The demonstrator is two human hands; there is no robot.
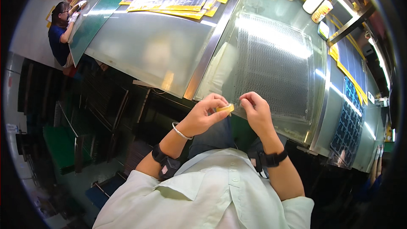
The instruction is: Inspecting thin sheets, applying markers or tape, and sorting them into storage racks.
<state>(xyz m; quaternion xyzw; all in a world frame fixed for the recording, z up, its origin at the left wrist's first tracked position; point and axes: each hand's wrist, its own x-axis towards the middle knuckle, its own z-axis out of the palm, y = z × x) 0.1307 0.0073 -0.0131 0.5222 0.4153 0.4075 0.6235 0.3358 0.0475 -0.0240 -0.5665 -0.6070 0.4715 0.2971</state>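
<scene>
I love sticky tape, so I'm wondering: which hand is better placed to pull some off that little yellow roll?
Probably the right hand. The left hand is busy holding the yellow tape roll, while the right is close beside it. I can't tell whether the right already pinches some tape.

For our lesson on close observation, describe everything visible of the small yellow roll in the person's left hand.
The yellow roll is small and ring-like, with a glossy surface that looks like adhesive tape. It is held off any surface, in front of the body, between the thumb and fingers of the left hand, which partly hide it. Whether a strip runs to the right hand cannot be told.
</scene>
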